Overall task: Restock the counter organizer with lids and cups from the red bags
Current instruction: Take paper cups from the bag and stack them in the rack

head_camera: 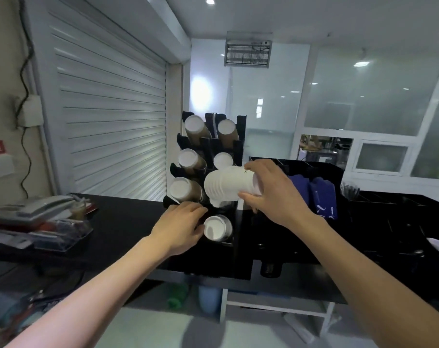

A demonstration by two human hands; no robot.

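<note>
Far left of black counter (128, 217): grey telephone (37, 209) on top of a clear tray of clutter (50, 234), close to the counter's left edge. White roller shutter (107, 116) behind, closed.

Centre: black counter organizer (239, 136), tiered, two columns of slots. Left column holds three stacks of brown cups (188, 160), white bases facing the camera. Right column has one more brown stack at top, a white disc below it, and at bottom a short stack of white lids (217, 228) in a clear sleeve.

Left hand (180, 226): fingers loosely bent, tips against the organizer front just left of the bottom lid stack. Holds nothing that I can see; contact with the lids themselves cannot be confirmed.

Right hand (271, 189): thumb under, fingers over, gripping a sideways stack of white lids (226, 185). Stack is at the mouth of the right column's third slot, partly covering it; whether it is seated in the slot cannot be told.

Right: black compartment tray (321, 169) with folded blue cloths (319, 194) standing in it. Frosted glass partition (376, 91) beyond.
</note>
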